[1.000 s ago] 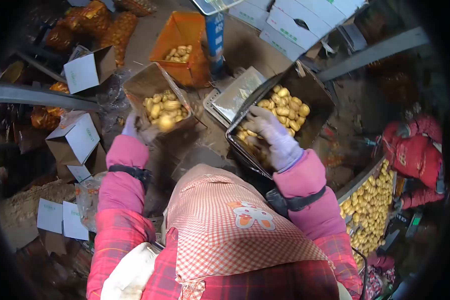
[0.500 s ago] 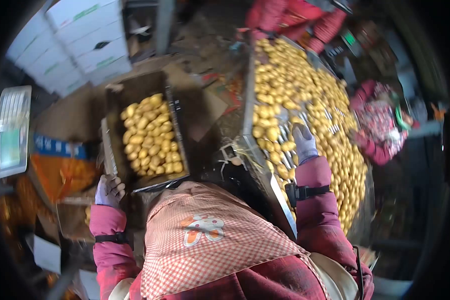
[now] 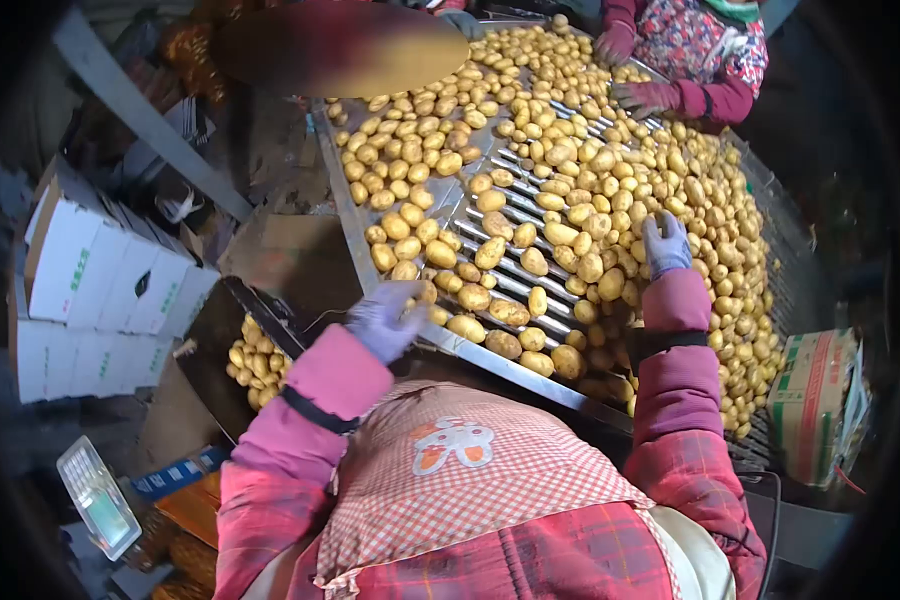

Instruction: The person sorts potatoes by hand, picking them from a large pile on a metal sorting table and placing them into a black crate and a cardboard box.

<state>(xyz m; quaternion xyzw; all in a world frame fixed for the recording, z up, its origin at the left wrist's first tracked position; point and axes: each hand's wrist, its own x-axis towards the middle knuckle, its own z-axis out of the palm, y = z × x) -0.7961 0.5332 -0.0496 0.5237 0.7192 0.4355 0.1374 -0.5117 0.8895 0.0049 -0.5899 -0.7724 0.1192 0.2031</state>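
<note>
Metal-edged table (image 3: 498,366) | loose potatoes (image 3: 590,235) across it | heaped thickest at right | metal bars (image 3: 510,286) showing mid-bed

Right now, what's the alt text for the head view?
Potatoes cover much of a slatted metal table; the wearer's gloved right hand is among them, the left hand at the near-left corner. Another person's hands are farther back.

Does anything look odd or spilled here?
One thing: a smooth, blurred oval patch near the top hides part of the view. No spill stands out; potatoes lie spread across the slatted table.
</note>
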